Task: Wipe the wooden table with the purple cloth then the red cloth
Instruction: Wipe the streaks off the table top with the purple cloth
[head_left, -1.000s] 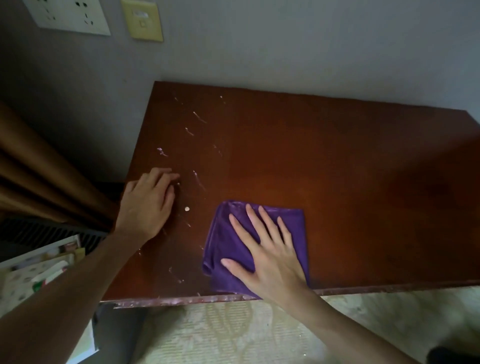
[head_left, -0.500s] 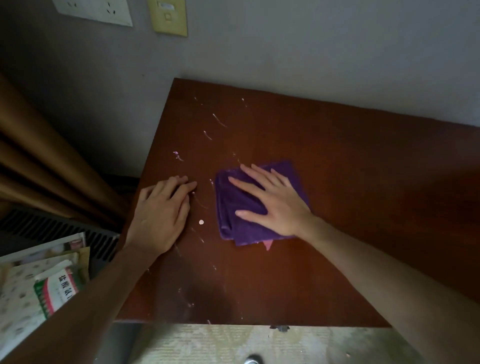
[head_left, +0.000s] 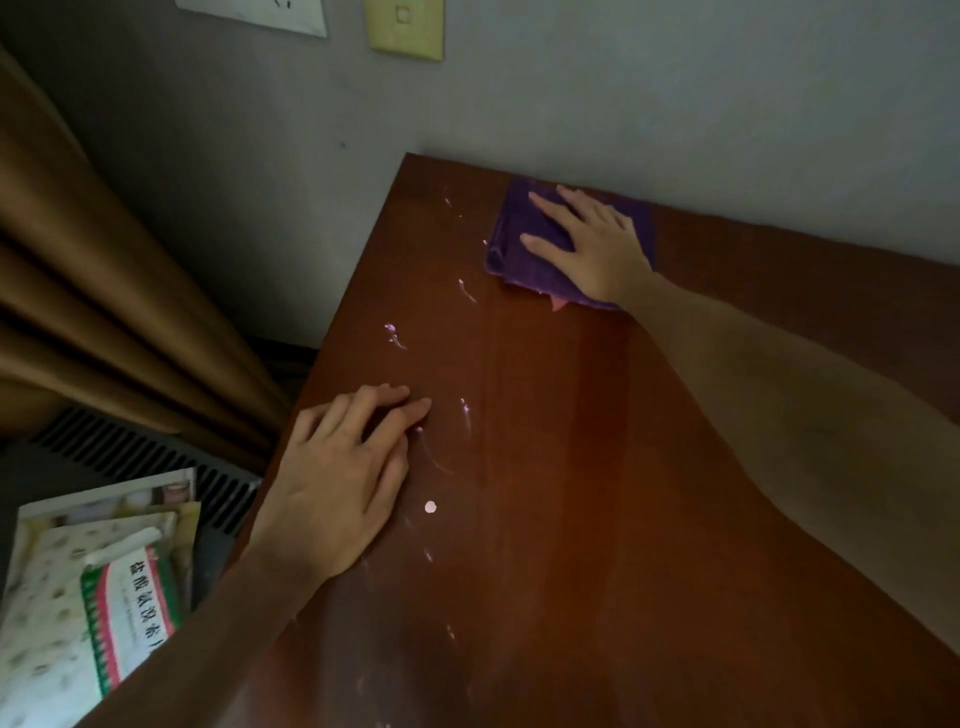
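Wooden table (head_left: 597, 493), against a grey wall: right hand (head_left: 592, 244) presses flat, fingers spread, on the folded purple cloth (head_left: 524, 265) beneath it. Left hand (head_left: 337, 483) rests spread nearby. Pale smears (head_left: 395, 335) leftward may be missed.

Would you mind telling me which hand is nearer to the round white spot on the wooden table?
Left. The left hand lies flat just beside the round white spot; the right hand is far off on the purple cloth.
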